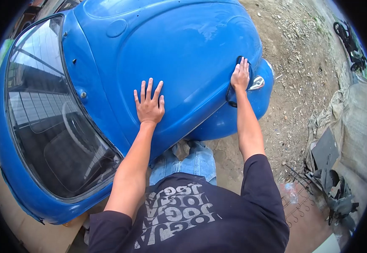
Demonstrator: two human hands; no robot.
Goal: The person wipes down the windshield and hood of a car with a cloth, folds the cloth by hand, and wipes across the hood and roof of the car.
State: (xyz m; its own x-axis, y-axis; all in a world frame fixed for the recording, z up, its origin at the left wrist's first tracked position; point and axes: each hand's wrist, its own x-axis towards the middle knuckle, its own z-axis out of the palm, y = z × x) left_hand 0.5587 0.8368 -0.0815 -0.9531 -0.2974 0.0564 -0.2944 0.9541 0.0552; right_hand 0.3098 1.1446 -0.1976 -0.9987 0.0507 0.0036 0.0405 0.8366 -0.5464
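The blue car hood (183, 55) fills the upper middle of the head view. My left hand (150, 107) lies flat on it with fingers spread, holding nothing. Farther right, near the hood's front edge, my right hand (241, 76) presses a dark cloth (232, 103) against the blue surface. The fingers of that hand are close together, and its palm hides much of the cloth. Just beside it, a shiny chrome-and-white light (257, 83) sits on the rounded blue fender (221, 124).
The windshield (57, 114) is to the left, with a steering wheel behind the glass. Bare dirt (293, 63) borders the car's front. Crumpled grey sheeting (348, 118), dark parts (337, 187) and a clear plastic bottle (291, 192) lie at right. A motorcycle (351, 44) stands at upper right.
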